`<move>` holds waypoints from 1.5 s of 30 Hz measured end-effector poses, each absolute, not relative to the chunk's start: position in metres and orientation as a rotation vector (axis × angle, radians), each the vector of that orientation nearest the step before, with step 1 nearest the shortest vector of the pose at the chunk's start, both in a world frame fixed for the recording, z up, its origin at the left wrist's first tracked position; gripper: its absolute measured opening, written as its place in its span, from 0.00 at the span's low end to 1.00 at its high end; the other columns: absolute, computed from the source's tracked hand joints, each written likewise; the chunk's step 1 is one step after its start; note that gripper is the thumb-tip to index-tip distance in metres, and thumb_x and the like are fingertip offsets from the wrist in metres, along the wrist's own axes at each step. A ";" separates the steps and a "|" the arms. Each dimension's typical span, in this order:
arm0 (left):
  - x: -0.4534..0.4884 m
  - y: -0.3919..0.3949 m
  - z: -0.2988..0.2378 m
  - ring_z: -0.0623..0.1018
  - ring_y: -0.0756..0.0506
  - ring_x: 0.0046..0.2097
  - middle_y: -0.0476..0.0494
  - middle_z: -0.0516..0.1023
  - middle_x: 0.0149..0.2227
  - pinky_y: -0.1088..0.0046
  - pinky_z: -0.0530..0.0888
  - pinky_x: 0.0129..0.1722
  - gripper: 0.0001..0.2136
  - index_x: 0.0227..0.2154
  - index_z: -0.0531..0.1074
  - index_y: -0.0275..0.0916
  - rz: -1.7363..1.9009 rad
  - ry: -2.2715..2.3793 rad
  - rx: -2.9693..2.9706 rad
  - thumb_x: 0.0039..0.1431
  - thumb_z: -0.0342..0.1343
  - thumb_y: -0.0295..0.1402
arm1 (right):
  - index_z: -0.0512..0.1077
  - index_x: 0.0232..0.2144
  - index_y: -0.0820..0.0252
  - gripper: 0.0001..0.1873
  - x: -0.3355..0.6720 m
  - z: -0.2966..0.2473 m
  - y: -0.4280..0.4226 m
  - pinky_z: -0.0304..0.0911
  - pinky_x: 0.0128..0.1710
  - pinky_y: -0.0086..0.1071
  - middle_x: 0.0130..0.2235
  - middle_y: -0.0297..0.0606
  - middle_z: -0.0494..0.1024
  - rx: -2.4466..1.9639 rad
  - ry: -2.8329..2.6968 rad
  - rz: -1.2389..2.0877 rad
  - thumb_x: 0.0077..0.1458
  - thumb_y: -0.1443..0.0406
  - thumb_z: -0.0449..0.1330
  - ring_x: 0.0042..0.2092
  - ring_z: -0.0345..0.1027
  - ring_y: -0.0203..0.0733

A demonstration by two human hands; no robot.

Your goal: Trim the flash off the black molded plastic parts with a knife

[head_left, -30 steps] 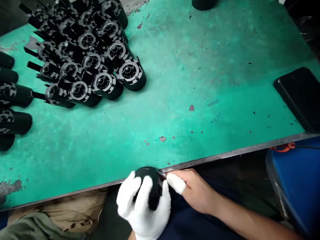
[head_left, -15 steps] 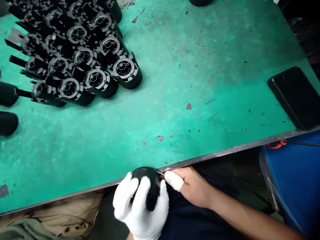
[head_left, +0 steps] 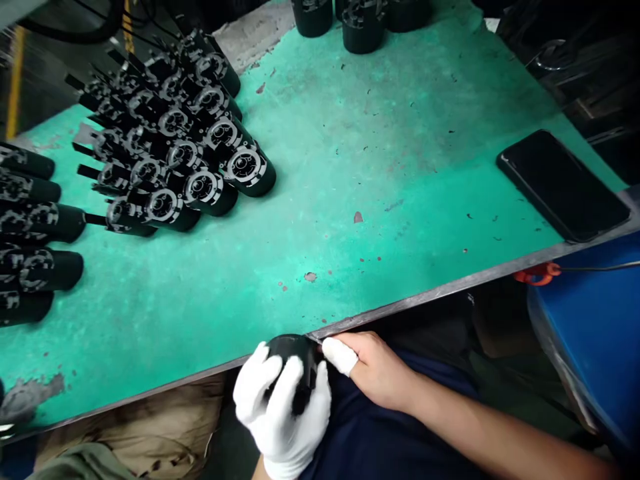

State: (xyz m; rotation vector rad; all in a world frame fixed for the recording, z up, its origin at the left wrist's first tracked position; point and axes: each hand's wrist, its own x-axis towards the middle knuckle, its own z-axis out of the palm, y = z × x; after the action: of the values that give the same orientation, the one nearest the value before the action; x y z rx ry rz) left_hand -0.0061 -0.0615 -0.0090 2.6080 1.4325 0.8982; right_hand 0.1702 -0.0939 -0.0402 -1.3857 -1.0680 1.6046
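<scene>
A black cylindrical plastic housing [head_left: 293, 347] is gripped by my left hand [head_left: 285, 407], which wears a white glove with the fingers wrapped round the part. The housing sits at the table's front edge, its closed round end facing up and away. My right hand [head_left: 375, 367] is bare but for a white cover on the thumb. Its fingers are closed on a thin metal tool [head_left: 315, 339], probably a small blade, whose tip meets the housing's right side. Most of that tool is hidden in the hand.
Rows of black housings [head_left: 205, 187] stand on the green table [head_left: 310, 240] at the left, with others [head_left: 363, 30] at the back. A black phone [head_left: 565, 183] lies at the right. Beyond the front edge are orange-handled scissors [head_left: 537, 273] and a blue surface [head_left: 590, 333].
The view has shifted, so more housings show at the left and back. Both hands keep hold of the housing and the thin tool in nearly the same place.
</scene>
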 end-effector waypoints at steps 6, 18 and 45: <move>-0.009 -0.064 -0.009 0.76 0.35 0.53 0.44 0.70 0.43 0.51 0.78 0.51 0.25 0.43 0.72 0.45 0.854 1.373 2.634 0.39 0.72 0.24 | 0.73 0.28 0.58 0.15 0.178 -0.039 -0.093 0.58 0.33 0.33 0.28 0.32 0.72 -1.317 -1.200 1.625 0.66 0.62 0.53 0.31 0.62 0.38; -0.002 -0.056 -0.007 0.76 0.41 0.45 0.48 0.68 0.36 0.55 0.79 0.49 0.23 0.34 0.73 0.42 0.935 1.326 2.625 0.33 0.73 0.20 | 0.60 0.22 0.56 0.19 0.171 -0.038 -0.084 0.51 0.32 0.34 0.26 0.30 0.64 -1.355 -1.090 1.734 0.67 0.60 0.50 0.31 0.57 0.37; -0.004 -0.057 -0.014 0.77 0.38 0.46 0.46 0.70 0.37 0.53 0.78 0.51 0.23 0.36 0.74 0.39 1.016 1.286 2.653 0.33 0.74 0.22 | 0.61 0.23 0.58 0.18 0.167 -0.043 -0.090 0.49 0.30 0.31 0.25 0.28 0.62 -1.393 -1.070 1.681 0.66 0.61 0.52 0.30 0.54 0.34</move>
State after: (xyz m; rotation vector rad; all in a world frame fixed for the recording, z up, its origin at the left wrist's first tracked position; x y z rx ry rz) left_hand -0.0035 -0.0569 -0.0136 2.6529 1.2857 1.0161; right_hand 0.1670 -0.0902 -0.0434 -1.3926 -1.0702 1.6814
